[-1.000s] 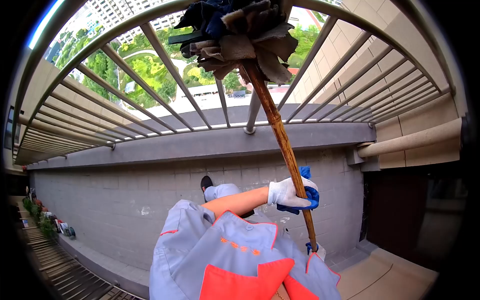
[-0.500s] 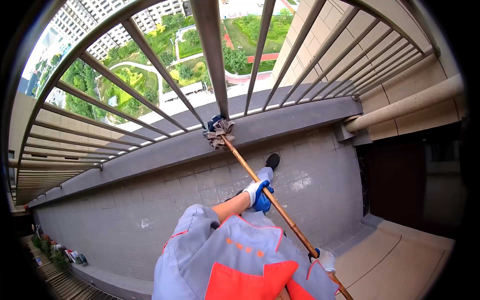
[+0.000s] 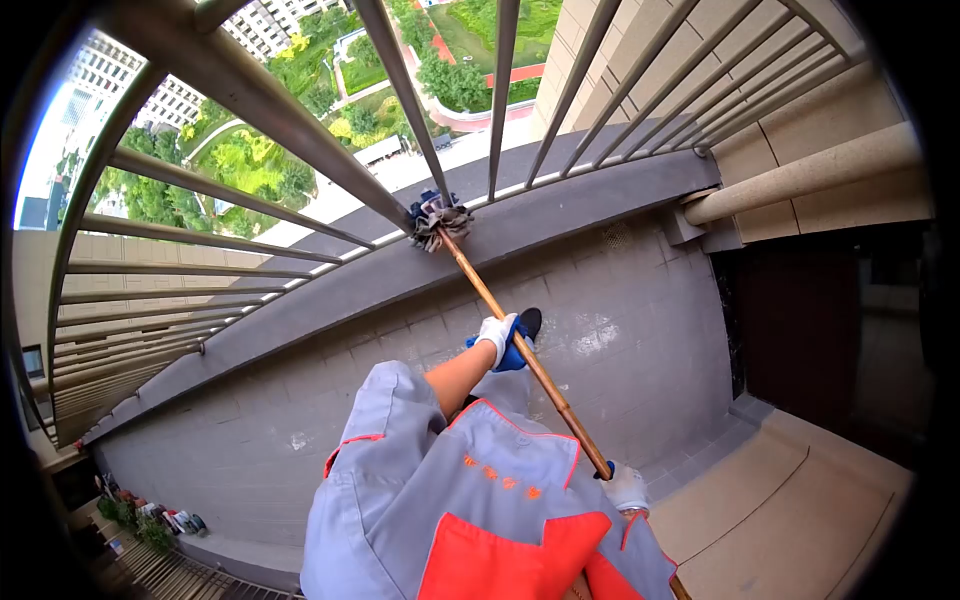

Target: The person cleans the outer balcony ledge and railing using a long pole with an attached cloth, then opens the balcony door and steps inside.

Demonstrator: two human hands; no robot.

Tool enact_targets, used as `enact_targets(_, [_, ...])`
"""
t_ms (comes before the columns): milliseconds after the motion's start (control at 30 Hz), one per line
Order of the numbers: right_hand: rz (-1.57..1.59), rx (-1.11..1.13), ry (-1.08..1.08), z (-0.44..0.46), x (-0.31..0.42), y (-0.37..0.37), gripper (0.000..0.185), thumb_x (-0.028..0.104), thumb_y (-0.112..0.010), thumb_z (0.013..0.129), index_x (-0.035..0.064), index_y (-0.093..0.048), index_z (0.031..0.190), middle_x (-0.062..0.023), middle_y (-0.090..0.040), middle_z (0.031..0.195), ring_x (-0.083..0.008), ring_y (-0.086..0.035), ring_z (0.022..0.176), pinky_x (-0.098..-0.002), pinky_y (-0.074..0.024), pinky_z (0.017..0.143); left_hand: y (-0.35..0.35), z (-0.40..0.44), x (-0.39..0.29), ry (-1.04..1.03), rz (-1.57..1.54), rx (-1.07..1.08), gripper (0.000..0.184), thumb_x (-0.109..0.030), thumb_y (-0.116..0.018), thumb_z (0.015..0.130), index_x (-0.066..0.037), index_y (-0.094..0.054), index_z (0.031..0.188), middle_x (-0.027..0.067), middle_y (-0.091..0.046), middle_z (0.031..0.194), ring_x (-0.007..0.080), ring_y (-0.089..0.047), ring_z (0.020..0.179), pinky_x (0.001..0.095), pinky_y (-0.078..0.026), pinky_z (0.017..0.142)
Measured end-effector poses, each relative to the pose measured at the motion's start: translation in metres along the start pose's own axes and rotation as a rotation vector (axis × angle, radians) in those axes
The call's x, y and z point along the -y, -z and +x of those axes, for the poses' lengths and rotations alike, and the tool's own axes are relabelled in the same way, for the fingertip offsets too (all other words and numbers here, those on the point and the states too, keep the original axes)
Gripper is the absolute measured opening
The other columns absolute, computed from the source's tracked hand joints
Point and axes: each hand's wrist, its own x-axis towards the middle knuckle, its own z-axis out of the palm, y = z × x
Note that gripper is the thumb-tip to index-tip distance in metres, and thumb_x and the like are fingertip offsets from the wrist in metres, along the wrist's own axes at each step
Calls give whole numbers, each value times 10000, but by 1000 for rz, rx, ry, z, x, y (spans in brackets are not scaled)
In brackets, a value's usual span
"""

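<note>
My left hand (image 3: 503,340), in a white and blue glove, is wrapped round the middle of a long wooden mop handle (image 3: 548,385). Lower on the same pole, my right hand (image 3: 625,486), gloved too, is closed near my side. The handle runs diagonally up to a mop head (image 3: 438,221) of dark and grey-brown cloth strips. This head touches the grey ledge (image 3: 560,222) at the foot of the railing, beside a thick post. Part of the pole's lower end is hidden behind my jacket.
Metal railing bars (image 3: 500,100) curve across the top, with greenery and buildings far below. A horizontal pipe (image 3: 800,185) and a dark doorway (image 3: 800,330) are at the right. Potted plants (image 3: 150,525) stand at the lower left. One dark shoe (image 3: 532,322) shows on the tiled floor.
The mop head has come down from the raised position near the upper rail to the ledge. Both hands still hold the handle; my left hand has shifted left and upward in view.
</note>
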Motion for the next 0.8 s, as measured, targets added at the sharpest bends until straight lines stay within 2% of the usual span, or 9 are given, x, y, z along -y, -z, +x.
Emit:
enact_targets(33, [-4, 11, -22, -3, -38, 3, 238, 316, -589, 743, 159, -673, 901, -171, -657, 869, -360, -630, 844, -466, -494, 740, -5, 23, 34, 137, -110, 76, 145, -209, -611, 820, -81, -544, 803, 88, -560, 678, 259, -563, 578, 413, -497, 556])
enact_targets(167, [51, 64, -211, -49, -105, 83, 243, 358, -648, 717, 139, -695, 809, -177, -656, 774, -347, -645, 797, -440, -499, 712, -69, -69, 81, 75, 273, 239, 285, -240, -685, 796, 6, -603, 913, 153, -648, 786, 259, -630, 668, 376, -524, 594])
enact_targets(267, [50, 69, -293, -33, -56, 124, 238, 363, -663, 714, 136, -700, 774, -180, -650, 735, -355, -643, 792, -446, -498, 717, -97, -74, 43, -60, 256, 239, 283, -238, -682, 794, 7, -588, 901, 159, -637, 768, 262, -625, 649, 386, -527, 593])
enact_targets(433, [32, 53, 19, 54, 18, 72, 275, 314, -620, 720, 133, -665, 923, -203, -650, 862, -380, -622, 863, -466, -499, 751, -73, 23, -54, -147, 134, -96, 211, -243, -629, 798, -59, -526, 789, 128, -556, 648, 275, -568, 565, 437, -507, 544])
enact_targets(500, [63, 105, 16, 49, -19, 69, 277, 323, -616, 721, 125, -671, 906, -206, -649, 871, -378, -626, 854, -453, -504, 742, -91, 9, -33, -198, 89, -160, 158, -191, -624, 811, -88, -544, 722, 73, -574, 641, 218, -566, 546, 394, -467, 492])
enact_targets(633, [102, 176, -241, -13, -115, 115, 236, 335, -664, 697, 141, -695, 830, -153, -659, 773, -319, -644, 741, -432, -499, 670, -131, -27, 67, -15, 427, 133, 215, -224, -655, 795, -9, -643, 802, 112, -664, 732, 221, -624, 634, 353, -513, 603])
enact_targets(700, [90, 123, -253, -22, -119, 132, 223, 327, -670, 694, 150, -697, 827, -144, -656, 747, -310, -641, 710, -432, -496, 657, -150, -31, 77, -8, 500, 246, 300, -253, -684, 776, 40, -649, 835, 139, -680, 790, 232, -638, 656, 347, -522, 611])
enact_targets(733, [69, 85, -254, -27, -120, 136, 211, 319, -676, 691, 158, -700, 825, -134, -653, 720, -301, -639, 679, -432, -493, 644, -160, -36, 70, 43, 289, 209, 295, -260, -688, 769, 32, -653, 794, 138, -677, 767, 228, -628, 622, 340, -518, 591])
enact_targets(800, [222, 99, -213, 11, -98, 123, 229, 338, -654, 708, 148, -694, 830, -149, -651, 729, -326, -641, 709, -446, -491, 658, -162, -19, 29, -167, 382, 135, 273, -252, -674, 779, 19, -645, 807, 124, -673, 747, 217, -625, 599, 343, -513, 571])
